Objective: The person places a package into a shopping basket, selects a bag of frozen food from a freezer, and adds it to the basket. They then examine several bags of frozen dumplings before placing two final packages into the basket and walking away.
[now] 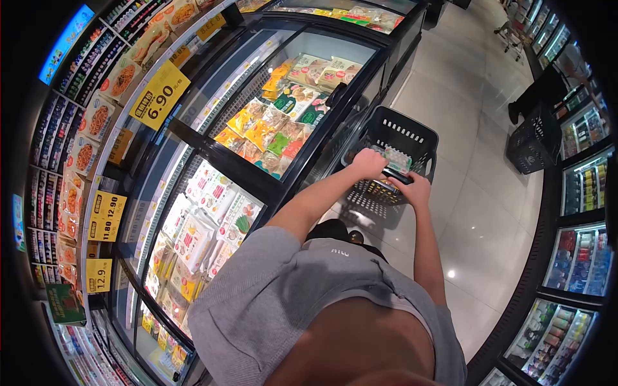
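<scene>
Both my hands are wrapped round the dark handle (398,175) of a black plastic shopping basket (405,128). My left hand (369,163) is closed at the handle's left end, and my right hand (415,190) grips its right end. Inside the basket, partly hidden behind my hands, lies a clear plastic package (397,159) whose contents I cannot make out. The basket's slotted walls show beyond and below the handle.
Chest freezers hold bagged frozen food (283,116) along my left, with a yellow price sign (159,94) above. Tiled floor (444,96) runs ahead. To the right, a person in dark clothing (539,93) is beside another black basket (535,141), near lit drink fridges (579,257).
</scene>
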A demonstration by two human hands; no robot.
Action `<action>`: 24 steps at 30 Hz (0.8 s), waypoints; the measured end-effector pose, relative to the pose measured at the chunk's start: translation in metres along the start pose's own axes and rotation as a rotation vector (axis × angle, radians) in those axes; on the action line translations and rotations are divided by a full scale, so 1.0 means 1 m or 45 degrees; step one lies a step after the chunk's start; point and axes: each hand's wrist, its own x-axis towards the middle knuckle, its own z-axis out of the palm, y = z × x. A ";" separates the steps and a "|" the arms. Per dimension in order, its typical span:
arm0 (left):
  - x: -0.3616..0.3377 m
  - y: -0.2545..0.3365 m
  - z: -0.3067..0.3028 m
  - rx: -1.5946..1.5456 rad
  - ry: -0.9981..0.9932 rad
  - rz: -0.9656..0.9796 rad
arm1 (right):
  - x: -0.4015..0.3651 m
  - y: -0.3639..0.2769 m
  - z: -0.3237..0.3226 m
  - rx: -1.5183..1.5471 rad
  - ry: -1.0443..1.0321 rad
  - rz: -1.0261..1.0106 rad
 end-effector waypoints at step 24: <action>0.294 -0.128 0.021 -0.239 0.246 0.115 | 0.292 0.102 0.004 0.099 -0.049 0.120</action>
